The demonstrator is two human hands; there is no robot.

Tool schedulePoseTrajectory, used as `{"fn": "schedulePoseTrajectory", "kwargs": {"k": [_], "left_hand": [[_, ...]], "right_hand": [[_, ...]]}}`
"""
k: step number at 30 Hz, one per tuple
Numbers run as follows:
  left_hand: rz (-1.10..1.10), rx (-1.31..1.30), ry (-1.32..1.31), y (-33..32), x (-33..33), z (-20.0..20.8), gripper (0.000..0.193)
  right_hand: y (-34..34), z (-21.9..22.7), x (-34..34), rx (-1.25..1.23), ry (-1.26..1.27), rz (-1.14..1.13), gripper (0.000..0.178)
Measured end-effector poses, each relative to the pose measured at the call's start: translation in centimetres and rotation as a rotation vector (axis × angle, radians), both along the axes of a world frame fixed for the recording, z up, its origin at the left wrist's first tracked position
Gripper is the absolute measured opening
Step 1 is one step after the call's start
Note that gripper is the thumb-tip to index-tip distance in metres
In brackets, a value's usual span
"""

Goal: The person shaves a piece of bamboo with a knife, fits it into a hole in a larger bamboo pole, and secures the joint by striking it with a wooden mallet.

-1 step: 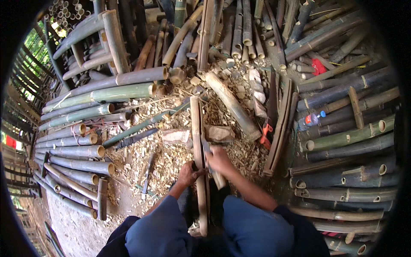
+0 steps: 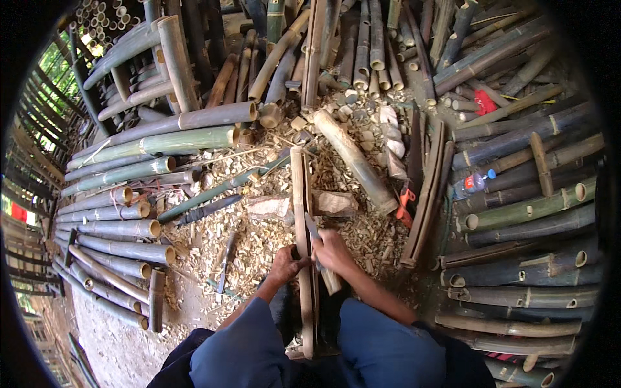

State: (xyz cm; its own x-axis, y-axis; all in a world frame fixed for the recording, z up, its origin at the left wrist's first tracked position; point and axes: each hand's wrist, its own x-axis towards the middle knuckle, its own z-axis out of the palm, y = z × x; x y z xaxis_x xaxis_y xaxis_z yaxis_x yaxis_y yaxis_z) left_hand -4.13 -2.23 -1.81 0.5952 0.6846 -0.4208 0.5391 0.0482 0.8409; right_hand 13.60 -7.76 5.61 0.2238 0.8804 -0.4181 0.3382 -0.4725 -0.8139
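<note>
A split bamboo length (image 2: 301, 194) runs upright in the picture between my knees, resting across a chopped log (image 2: 336, 204). My left hand (image 2: 286, 264) is closed round its left side, fingers at the slit edge. In my right hand (image 2: 333, 251), closed just right of the bamboo, is a knife (image 2: 312, 226); its grey blade points away from me along the bamboo's right edge. Below that hand a pale wooden end (image 2: 331, 282) shows; whether it is the knife's handle, I cannot tell. Wood chips (image 2: 259, 233) surround the log.
Bamboo poles (image 2: 116, 227) lie stacked at left, and drilled ones (image 2: 524, 296) at right. A thick peeled pole (image 2: 352, 161) lies ahead, near an orange-handled saw (image 2: 405, 204). Another blade (image 2: 226, 262) lies on the chips. A plastic bottle (image 2: 471, 184) rests on the right-hand poles.
The whole view has shifted slightly to the right. Both hands keep their hold, with hardly any visible movement along the bamboo.
</note>
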Motion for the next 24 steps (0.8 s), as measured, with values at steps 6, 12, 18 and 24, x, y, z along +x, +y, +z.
{"fn": "schedulePoseTrajectory", "kwargs": {"k": [6,12,18,24], "left_hand": [[0.013,-0.226,-0.200,-1.2,-0.8,0.9,0.049],[-0.039,-0.202,-0.117,-0.8,-0.2,3.7,0.051],[-0.019,-0.270,-0.168,-0.8,-0.1,2.8,0.049],[-0.042,-0.233,-0.102,-0.9,-0.6,-1.2,0.056]], "right_hand": [[-2.6,-1.9,-1.1,0.171,-0.214,-0.064,0.026],[0.5,0.1,1.7,0.129,-0.199,0.043,0.024],[3.0,2.0,2.7,-0.047,-0.131,0.085,0.024],[8.7,2.5,5.3,-0.391,0.178,-0.050,0.021]]}}
